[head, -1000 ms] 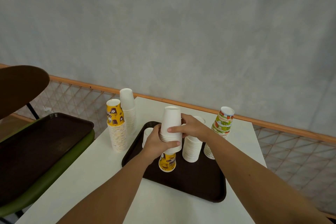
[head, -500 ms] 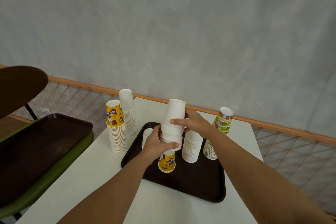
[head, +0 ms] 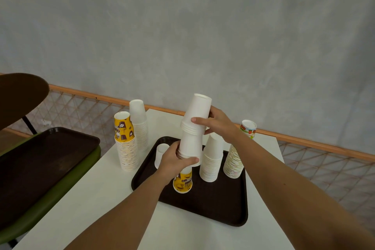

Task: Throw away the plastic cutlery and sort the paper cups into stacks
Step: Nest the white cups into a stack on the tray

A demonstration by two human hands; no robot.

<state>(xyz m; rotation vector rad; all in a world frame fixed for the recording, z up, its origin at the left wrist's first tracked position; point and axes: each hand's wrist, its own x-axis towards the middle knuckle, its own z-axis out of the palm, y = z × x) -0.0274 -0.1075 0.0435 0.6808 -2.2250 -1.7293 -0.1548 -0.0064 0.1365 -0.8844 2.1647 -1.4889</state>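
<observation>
Above a dark tray (head: 213, 205) on the white counter (head: 101, 199), we hold a slightly tilted, nested column of upside-down white cups (head: 190, 144), with a yellow cup (head: 182, 182) at its bottom end. Our left hand (head: 174, 161) wraps the lower section. Our right hand (head: 217, 124) grips the upper batch, fingers (head: 199, 121) curled just above its rims. Paper cups are light, thin-walled and easily crushed, and nested ones can stick. We judge a gentle hold near the stiffer rolled rims safest.

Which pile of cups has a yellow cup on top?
The front-left pile on the table, beside the tray; the held stack's yellow cup is at its bottom.
</observation>
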